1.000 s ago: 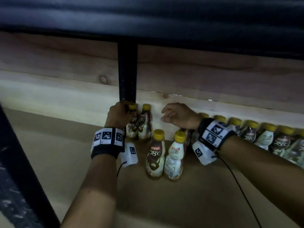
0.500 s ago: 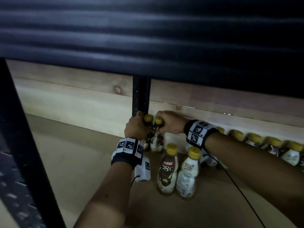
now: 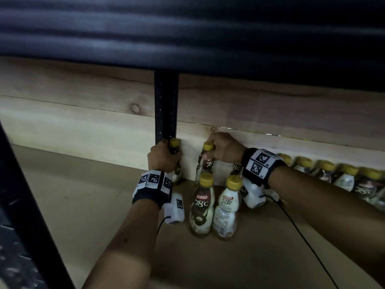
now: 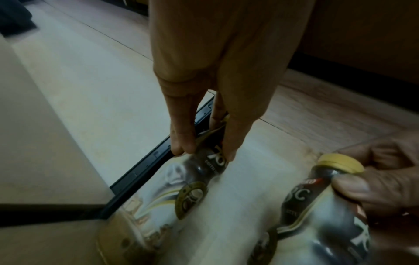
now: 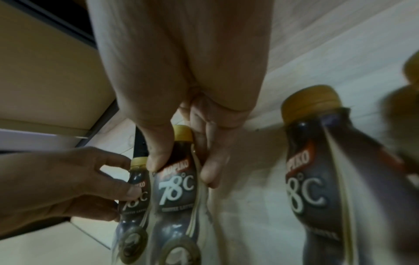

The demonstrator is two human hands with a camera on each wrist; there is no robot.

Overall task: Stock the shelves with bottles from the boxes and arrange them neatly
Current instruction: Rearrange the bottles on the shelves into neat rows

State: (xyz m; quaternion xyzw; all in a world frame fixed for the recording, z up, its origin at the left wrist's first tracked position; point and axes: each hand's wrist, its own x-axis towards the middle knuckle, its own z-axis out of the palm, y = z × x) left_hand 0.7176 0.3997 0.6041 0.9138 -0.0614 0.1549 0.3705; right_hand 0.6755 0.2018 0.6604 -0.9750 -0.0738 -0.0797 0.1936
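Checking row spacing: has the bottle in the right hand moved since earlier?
Yes. The bottle in the right hand has shifted right, away from the black post and its neighbouring bottle.

Dim, grainy light under the shelf.
We see deep shadow overhead and softer light on the back boards (image 3: 83, 113); both wrist views stretch and smear near their edges, where a bottle (image 5: 317, 179) blurs at right.

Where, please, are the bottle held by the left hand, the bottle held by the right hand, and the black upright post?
Left-hand bottle (image 3: 174, 143): head view, yellow cap.
Right-hand bottle (image 3: 208, 146): head view, yellow cap.
Black upright post (image 3: 166, 107): head view, middle of its front face.
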